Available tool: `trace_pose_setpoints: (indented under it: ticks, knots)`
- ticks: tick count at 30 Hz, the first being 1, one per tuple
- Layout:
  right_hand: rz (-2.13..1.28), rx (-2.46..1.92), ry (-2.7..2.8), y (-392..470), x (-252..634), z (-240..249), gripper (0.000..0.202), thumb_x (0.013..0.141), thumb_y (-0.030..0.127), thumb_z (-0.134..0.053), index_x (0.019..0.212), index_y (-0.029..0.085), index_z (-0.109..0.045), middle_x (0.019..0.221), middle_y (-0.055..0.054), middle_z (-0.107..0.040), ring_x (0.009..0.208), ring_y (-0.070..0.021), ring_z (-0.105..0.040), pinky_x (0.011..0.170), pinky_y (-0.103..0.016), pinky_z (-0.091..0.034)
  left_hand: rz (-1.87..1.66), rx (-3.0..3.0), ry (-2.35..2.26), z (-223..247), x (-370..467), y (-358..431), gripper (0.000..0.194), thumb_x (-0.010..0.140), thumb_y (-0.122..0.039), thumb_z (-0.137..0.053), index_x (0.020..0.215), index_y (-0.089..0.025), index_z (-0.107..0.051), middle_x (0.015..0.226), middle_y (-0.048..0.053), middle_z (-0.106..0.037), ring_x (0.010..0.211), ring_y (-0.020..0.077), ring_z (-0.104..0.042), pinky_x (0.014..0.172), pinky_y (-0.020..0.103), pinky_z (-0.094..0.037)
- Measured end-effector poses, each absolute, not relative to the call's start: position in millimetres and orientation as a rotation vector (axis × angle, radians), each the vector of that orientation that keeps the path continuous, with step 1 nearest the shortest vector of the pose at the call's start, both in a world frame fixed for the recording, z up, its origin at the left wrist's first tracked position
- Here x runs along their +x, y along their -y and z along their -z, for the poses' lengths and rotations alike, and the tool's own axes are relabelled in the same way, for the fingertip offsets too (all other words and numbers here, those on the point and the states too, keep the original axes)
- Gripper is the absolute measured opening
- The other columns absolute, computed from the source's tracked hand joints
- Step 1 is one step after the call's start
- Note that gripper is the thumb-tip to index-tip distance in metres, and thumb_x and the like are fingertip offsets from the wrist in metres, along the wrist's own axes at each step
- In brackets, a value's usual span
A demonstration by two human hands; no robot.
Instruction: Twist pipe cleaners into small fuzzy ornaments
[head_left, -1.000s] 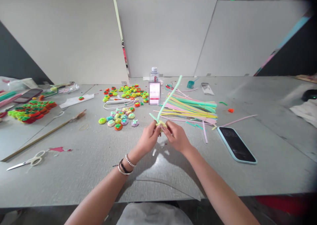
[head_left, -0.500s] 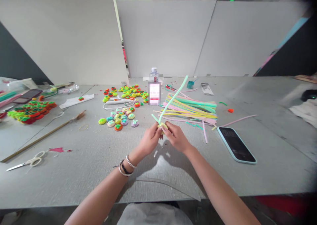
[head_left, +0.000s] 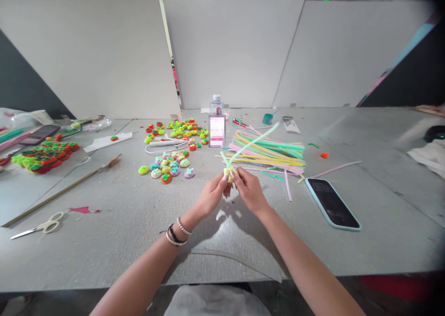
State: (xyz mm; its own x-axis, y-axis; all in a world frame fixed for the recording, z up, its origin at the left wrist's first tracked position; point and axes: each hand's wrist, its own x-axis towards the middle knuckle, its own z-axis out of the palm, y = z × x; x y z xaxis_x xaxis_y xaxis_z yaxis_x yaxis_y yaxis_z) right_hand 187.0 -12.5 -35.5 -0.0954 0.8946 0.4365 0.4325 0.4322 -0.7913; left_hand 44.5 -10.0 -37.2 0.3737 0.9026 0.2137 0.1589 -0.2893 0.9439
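Between my two hands is a small pale-yellow piece (head_left: 230, 174) of coiled pipe cleaner. A mint-green pipe cleaner (head_left: 252, 143) rises from it, with one short end upright and one long end slanting up to the right. My left hand (head_left: 212, 193) is closed on the yellow piece from the left. From the other side my right hand (head_left: 249, 190) pinches it, fingers partly hiding it. Just beyond, to the right, lies a bundle of pastel pipe cleaners (head_left: 271, 153). Left of my hands sits a cluster of pastel pipe-cleaner pieces (head_left: 168, 164) with green tops.
A phone (head_left: 333, 203) lies at right. A bottle (head_left: 216, 105) stands at the back behind a blurred upright screen (head_left: 217, 131). Scissors (head_left: 48, 224) and a wooden stick (head_left: 59, 194) rest at left, near rows of red-green pieces (head_left: 47, 157). Grey panels (head_left: 232, 51) bound the table's back.
The long green end has swung lower to the right, and the short end stands more upright. My hands have shifted slightly right, and more of the yellow piece shows.
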Motion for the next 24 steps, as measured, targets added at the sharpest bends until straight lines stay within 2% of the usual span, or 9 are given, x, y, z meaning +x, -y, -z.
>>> trace_pose_setpoints:
  ticks: [4,10,13,17,20,24]
  knots:
    - [-0.589,-1.166,1.752,11,188,36,0.033,0.091,0.040,-0.039,0.064,0.021,-0.035,0.056,0.004,-0.040,0.053,-0.0121,-0.039,0.052,-0.025,-0.028,-0.977,1.732,-0.971,36,44,9,0.043,0.090,-0.053,-0.033,0.071,-0.017,-0.046,0.063,-0.002,-0.047,0.060,0.0106,-0.044,0.058,0.023,-0.036]
    - [-0.956,-1.055,1.686,10,188,34,0.038,0.092,0.043,-0.035,0.065,0.020,-0.049,0.056,0.002,-0.052,0.051,-0.0117,-0.042,0.048,-0.024,-0.030,-0.888,1.798,-0.989,34,39,8,0.044,0.090,-0.053,-0.032,0.070,-0.017,-0.049,0.065,0.000,-0.050,0.062,0.0114,-0.044,0.061,0.024,-0.037]
    - [-1.155,-0.978,1.597,9,187,35,0.040,0.090,0.044,-0.037,0.064,0.018,-0.052,0.056,0.000,-0.056,0.047,-0.0106,-0.042,0.044,-0.023,-0.027,-0.858,1.797,-0.970,32,38,9,0.044,0.089,-0.053,-0.033,0.073,-0.017,-0.051,0.067,0.000,-0.050,0.064,0.0122,-0.045,0.063,0.024,-0.039]
    - [-1.331,-0.939,1.478,7,183,39,0.039,0.087,0.048,-0.040,0.065,0.018,-0.053,0.053,0.000,-0.055,0.041,-0.0085,-0.034,0.041,-0.022,-0.020,-0.877,1.740,-0.898,31,36,8,0.041,0.089,-0.051,-0.036,0.072,-0.017,-0.050,0.069,0.001,-0.050,0.068,0.0128,-0.046,0.066,0.025,-0.040]
    - [-1.372,-0.916,1.410,7,181,42,0.039,0.086,0.048,-0.040,0.064,0.018,-0.053,0.050,0.001,-0.055,0.039,-0.0078,-0.031,0.040,-0.022,-0.019,-0.917,1.674,-0.826,35,37,7,0.040,0.089,-0.050,-0.037,0.071,-0.016,-0.050,0.069,0.001,-0.049,0.067,0.0122,-0.046,0.064,0.025,-0.040]
    - [-1.293,-0.923,1.351,7,177,45,0.038,0.086,0.048,-0.042,0.064,0.018,-0.051,0.050,0.001,-0.052,0.040,-0.0083,-0.035,0.039,-0.022,-0.024,-1.010,1.603,-0.856,39,42,6,0.041,0.090,-0.050,-0.033,0.073,-0.017,-0.050,0.066,-0.001,-0.048,0.063,0.0110,-0.045,0.062,0.024,-0.039]
